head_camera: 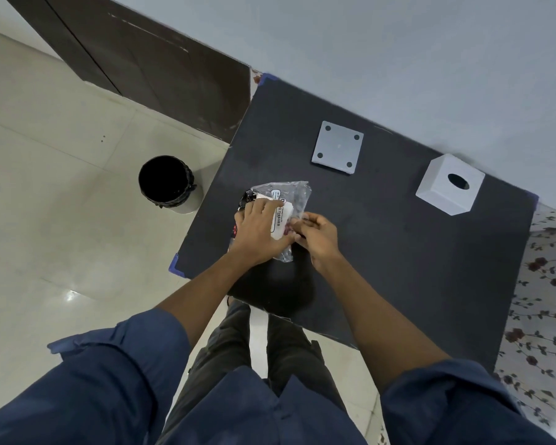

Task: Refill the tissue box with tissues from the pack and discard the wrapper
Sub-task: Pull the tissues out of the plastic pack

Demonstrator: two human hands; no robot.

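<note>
A clear plastic tissue pack [286,200] with black print lies near the left edge of the dark table [398,252]. My left hand [260,232] presses down on the pack from above. My right hand [318,236] pinches the wrapper's right edge, fingers closed on the plastic. White tissues show through the wrapper between the two hands. The white cube tissue box [450,184], with a round hole in its upper face, stands at the table's far right. Its flat white base panel [338,146] with four dark dots lies apart from it at the back middle.
A round bin [167,184] with a black liner stands on the pale tiled floor left of the table. A dark wooden door is at the back left. A floral cloth [543,300] lies along the table's right side. A grey wall runs behind the table.
</note>
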